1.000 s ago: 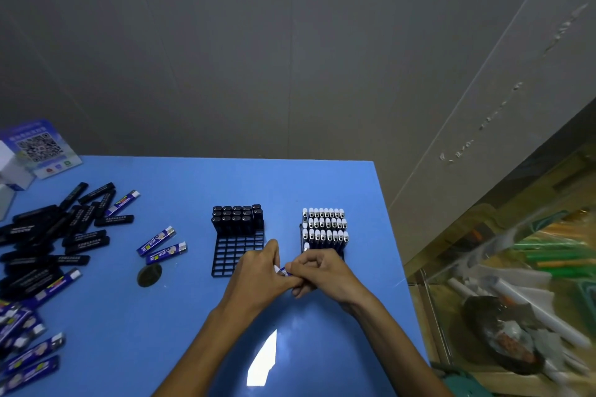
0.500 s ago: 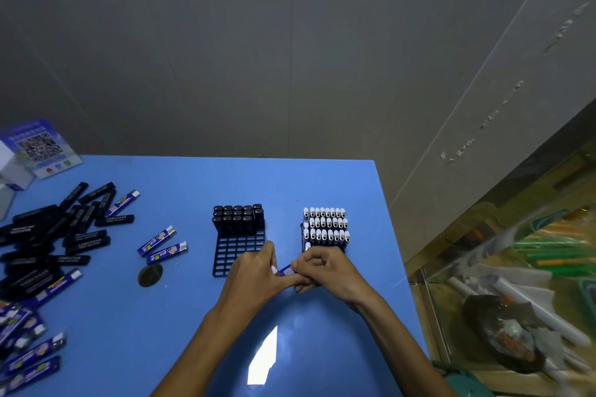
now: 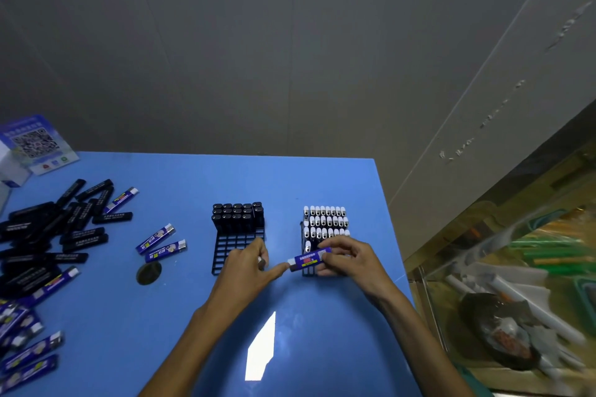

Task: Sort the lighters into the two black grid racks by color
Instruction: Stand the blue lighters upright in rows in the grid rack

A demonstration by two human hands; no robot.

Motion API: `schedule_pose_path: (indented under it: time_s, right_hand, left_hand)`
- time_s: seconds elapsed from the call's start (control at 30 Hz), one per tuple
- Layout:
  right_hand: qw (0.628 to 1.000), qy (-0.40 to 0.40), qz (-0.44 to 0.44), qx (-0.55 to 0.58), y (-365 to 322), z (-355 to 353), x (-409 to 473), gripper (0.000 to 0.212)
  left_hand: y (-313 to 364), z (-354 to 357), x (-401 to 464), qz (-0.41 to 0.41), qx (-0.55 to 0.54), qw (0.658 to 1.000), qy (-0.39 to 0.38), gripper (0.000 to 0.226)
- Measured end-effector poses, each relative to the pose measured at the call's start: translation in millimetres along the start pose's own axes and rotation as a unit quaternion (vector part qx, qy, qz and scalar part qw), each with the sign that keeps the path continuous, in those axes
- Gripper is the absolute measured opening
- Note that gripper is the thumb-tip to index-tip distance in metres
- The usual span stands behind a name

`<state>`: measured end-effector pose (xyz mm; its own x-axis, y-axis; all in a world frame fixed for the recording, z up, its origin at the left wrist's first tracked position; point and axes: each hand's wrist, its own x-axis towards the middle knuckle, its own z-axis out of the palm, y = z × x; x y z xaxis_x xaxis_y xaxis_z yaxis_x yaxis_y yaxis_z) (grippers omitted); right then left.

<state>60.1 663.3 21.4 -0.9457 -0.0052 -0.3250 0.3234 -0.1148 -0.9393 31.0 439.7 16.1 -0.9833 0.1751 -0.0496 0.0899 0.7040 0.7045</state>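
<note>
Two black grid racks stand mid-table. The left rack (image 3: 225, 251) has black lighters (image 3: 237, 216) in its far rows. The right rack (image 3: 305, 271) holds several rows of white-capped blue lighters (image 3: 325, 222). My right hand (image 3: 351, 263) pinches a blue lighter (image 3: 309, 259), which lies sideways over the right rack's near cells. My left hand (image 3: 246, 271) has its fingers curled; its index fingertip touches that lighter's white cap. A small white-tipped end, apparently a second lighter (image 3: 262, 263), shows under its thumb.
Loose black lighters (image 3: 48, 235) are heaped at the left. Loose blue ones (image 3: 161, 242) lie near them, with more at the lower left (image 3: 29, 354). A dark disc (image 3: 149, 272) lies nearby, a QR card (image 3: 35, 142) at the back left. The table's right edge (image 3: 392, 222) borders a cluttered glass case.
My hands, joined a second ago, have drawn apart. The right hand has carried the blue lighter to the right, over the right rack; the lighter now shows in full.
</note>
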Motion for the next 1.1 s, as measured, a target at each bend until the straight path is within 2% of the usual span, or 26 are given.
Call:
schedule_pose_path:
  time_s: [0.2, 0.43, 0.73, 0.9, 1.03, 1.1]
  right_hand:
    - [0.998, 0.045, 0.025, 0.044, 10.2, -5.8, 3.9, 0.010]
    - [0.998, -0.029, 0.054, 0.004, 21.1, -7.9, 0.6, 0.019]
    - [0.997, -0.004, 0.073, 0.025, 20.7, -6.9, -1.5, 0.009]
    - [0.994, -0.034, 0.080, -0.070, 19.3, -4.8, -5.0, 0.014]
    - [0.992, -0.017, 0.083, -0.099, 18.0, 0.0, -4.5, 0.018]
    - [0.992, -0.009, 0.075, -0.097, 16.5, 1.7, -4.5, 0.028]
  left_hand:
    - [-4.3, 3.6, 0.0, 0.022, 0.000, 1.000, -0.020, 0.045]
    - [-7.4, 2.8, -0.4, 0.024, 0.007, 0.999, -0.040, 0.042]
    - [-11.9, 1.6, -3.4, 0.029, 0.004, 0.998, -0.056, 0.031]
    - [-9.8, 4.0, -5.6, 0.039, 0.002, 0.997, -0.066, 0.035]
    - [-11.2, 5.4, -6.7, 0.038, -0.004, 0.997, -0.073, 0.033]
    - [-11.5, 5.1, -7.3, 0.039, -0.006, 0.996, -0.074, 0.032]
